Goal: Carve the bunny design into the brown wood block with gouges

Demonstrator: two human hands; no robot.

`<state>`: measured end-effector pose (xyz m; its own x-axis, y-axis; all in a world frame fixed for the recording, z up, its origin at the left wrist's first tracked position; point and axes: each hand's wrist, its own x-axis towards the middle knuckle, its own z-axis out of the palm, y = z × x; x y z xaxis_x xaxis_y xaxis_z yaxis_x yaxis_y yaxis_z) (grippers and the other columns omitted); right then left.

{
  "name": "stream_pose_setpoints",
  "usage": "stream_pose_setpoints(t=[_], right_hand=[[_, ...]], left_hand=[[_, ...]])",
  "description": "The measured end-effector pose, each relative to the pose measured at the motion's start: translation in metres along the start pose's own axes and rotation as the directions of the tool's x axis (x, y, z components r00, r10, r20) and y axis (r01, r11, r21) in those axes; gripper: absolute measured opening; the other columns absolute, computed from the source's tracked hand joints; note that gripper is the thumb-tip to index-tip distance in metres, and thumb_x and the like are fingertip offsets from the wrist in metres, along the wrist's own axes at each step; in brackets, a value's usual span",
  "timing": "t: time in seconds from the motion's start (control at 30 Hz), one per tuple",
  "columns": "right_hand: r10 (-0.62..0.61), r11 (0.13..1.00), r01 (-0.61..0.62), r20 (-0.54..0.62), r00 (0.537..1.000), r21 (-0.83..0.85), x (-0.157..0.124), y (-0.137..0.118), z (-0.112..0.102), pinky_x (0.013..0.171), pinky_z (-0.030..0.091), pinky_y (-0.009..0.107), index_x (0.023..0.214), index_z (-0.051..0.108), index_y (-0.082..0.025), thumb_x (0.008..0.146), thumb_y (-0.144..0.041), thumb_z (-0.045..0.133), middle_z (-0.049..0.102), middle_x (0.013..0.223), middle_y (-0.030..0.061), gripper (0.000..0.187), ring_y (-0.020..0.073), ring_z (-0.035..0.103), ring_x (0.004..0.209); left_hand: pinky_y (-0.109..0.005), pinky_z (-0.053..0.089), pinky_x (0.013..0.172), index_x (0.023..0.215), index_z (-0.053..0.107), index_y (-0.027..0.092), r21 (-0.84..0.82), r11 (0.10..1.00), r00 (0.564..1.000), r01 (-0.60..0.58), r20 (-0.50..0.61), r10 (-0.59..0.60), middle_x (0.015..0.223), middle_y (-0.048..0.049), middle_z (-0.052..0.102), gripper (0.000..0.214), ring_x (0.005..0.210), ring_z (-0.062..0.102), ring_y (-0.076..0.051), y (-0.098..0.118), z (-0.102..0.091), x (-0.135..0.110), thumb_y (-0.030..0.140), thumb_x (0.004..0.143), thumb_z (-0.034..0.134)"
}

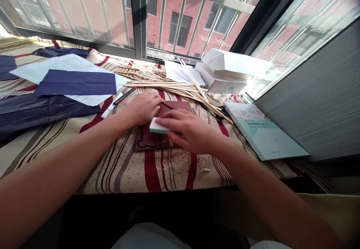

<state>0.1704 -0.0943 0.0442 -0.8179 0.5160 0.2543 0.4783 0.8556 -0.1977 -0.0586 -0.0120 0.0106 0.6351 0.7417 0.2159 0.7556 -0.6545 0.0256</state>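
A reddish-brown board [147, 134] lies on the striped cloth, with a black wavy mark near its lower left corner. My left hand [144, 106] rests at its upper left, fingers curled down and closed. From those fingertips a thin dark stick [169, 106] slants across the board; how it is gripped is partly hidden. My right hand [191, 131] is above the board's right part, thumb and fingers closed on a small white-and-green block [158, 126]. The block's right end is covered by the fingers.
Brown crumbs dot the striped cloth [174, 170]. Beyond the board lie thin wooden strips [168, 86], a printed sheet [184, 72] and a white box [222, 76]. A book [261, 131] lies right; markers [112, 104], dark blue paper [78, 83] and white paper [30, 69] lie left.
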Motion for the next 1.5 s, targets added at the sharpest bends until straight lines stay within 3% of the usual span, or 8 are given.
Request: stream_pose_setpoints(t=[0.27, 0.43, 0.6, 0.8, 1.0, 1.17, 1.33, 1.5], right_hand=[[-0.060, 0.983, 0.107, 0.284, 0.957, -0.152, -0.048, -0.011, -0.050, 0.089, 0.062, 0.046, 0.133, 0.079, -0.020, 0.103, -0.019, 0.062, 0.079, 0.118, 0.0139, 0.035, 0.0292, 0.071, 0.101], [0.013, 0.980, -0.002, 0.054, 0.998, -0.200, -0.029, -0.014, -0.030, 0.106, 0.060, 0.052, 0.147, 0.071, -0.012, 0.110, -0.023, 0.050, 0.076, 0.134, 0.0182, 0.044, 0.0328, 0.068, 0.117], [-0.013, 0.970, 0.074, 0.251, 0.968, -0.232, -0.041, -0.025, -0.035, 0.094, 0.063, 0.050, 0.134, 0.078, -0.018, 0.101, -0.020, 0.063, 0.078, 0.116, 0.0175, 0.036, 0.0323, 0.070, 0.104], [0.089, 0.963, -0.071, 0.056, 0.994, -0.259, -0.032, -0.026, -0.032, 0.099, 0.063, 0.054, 0.140, 0.075, -0.013, 0.107, -0.021, 0.052, 0.077, 0.123, 0.0189, 0.041, 0.0353, 0.069, 0.112], [0.061, 0.970, -0.013, 0.188, 0.980, -0.244, -0.043, -0.037, -0.028, 0.085, 0.067, 0.052, 0.128, 0.081, -0.014, 0.101, -0.019, 0.060, 0.078, 0.110, 0.0169, 0.035, 0.0337, 0.070, 0.098], [0.103, 0.945, -0.110, -0.042, 0.994, -0.308, -0.049, -0.037, -0.026, 0.097, 0.066, 0.058, 0.137, 0.077, -0.008, 0.104, -0.017, 0.056, 0.077, 0.125, 0.0214, 0.041, 0.0381, 0.070, 0.112], [0.042, 0.957, 0.007, 0.164, 0.986, -0.290, -0.051, -0.039, -0.024, 0.094, 0.067, 0.058, 0.132, 0.080, -0.012, 0.097, -0.009, 0.063, 0.077, 0.123, 0.0185, 0.040, 0.0374, 0.068, 0.110], [0.067, 0.952, -0.093, -0.100, 0.993, -0.291, -0.049, -0.029, -0.018, 0.102, 0.066, 0.055, 0.138, 0.077, -0.010, 0.106, -0.017, 0.055, 0.076, 0.129, 0.0216, 0.040, 0.0344, 0.065, 0.116]], left_hand=[[-0.054, 0.047, 0.125, 0.144, 0.071, 0.009, 0.028, 1.000, 0.998, -0.005, 0.058, 0.003, 0.147, -0.0195, 0.066, 0.052, 0.140, 0.058, -0.035, 0.005, 0.000, -0.001, 0.023, 0.106, 0.038], [-0.053, 0.043, 0.130, 0.150, 0.068, 0.012, 0.005, 1.000, 0.994, 0.007, 0.106, -0.008, 0.154, -0.0172, 0.063, 0.054, 0.144, 0.056, -0.034, 0.007, -0.002, 0.000, 0.022, 0.107, 0.037], [-0.053, 0.042, 0.131, 0.149, 0.070, 0.013, -0.006, 1.000, 0.991, -0.016, 0.129, 0.016, 0.156, -0.0154, 0.062, 0.053, 0.146, 0.055, -0.033, 0.003, -0.001, 0.001, 0.024, 0.107, 0.038], [-0.053, 0.046, 0.127, 0.145, 0.073, 0.015, -0.006, 0.998, 0.996, -0.068, 0.061, 0.068, 0.149, -0.0166, 0.067, 0.053, 0.141, 0.059, -0.033, -0.001, 0.005, 0.001, 0.026, 0.106, 0.038], [-0.050, 0.048, 0.124, 0.144, 0.073, 0.016, 0.000, 0.997, 0.996, -0.083, 0.043, 0.083, 0.146, -0.0158, 0.069, 0.051, 0.138, 0.060, -0.030, -0.003, 0.007, 0.001, 0.025, 0.106, 0.039], [-0.051, 0.046, 0.126, 0.147, 0.071, 0.015, 0.025, 0.998, 0.993, -0.065, 0.098, 0.062, 0.150, -0.0164, 0.066, 0.053, 0.139, 0.059, -0.032, 0.001, 0.003, 0.003, 0.025, 0.106, 0.038], [-0.051, 0.049, 0.123, 0.144, 0.073, 0.016, 0.002, 0.997, 0.996, -0.082, 0.042, 0.082, 0.145, -0.0171, 0.069, 0.052, 0.137, 0.061, -0.031, -0.002, 0.005, 0.001, 0.024, 0.106, 0.040], [-0.048, 0.050, 0.121, 0.144, 0.074, 0.018, 0.037, 0.993, 0.994, -0.110, 0.025, 0.109, 0.143, -0.0151, 0.071, 0.051, 0.132, 0.063, -0.029, -0.005, 0.010, 0.002, 0.026, 0.106, 0.040]])
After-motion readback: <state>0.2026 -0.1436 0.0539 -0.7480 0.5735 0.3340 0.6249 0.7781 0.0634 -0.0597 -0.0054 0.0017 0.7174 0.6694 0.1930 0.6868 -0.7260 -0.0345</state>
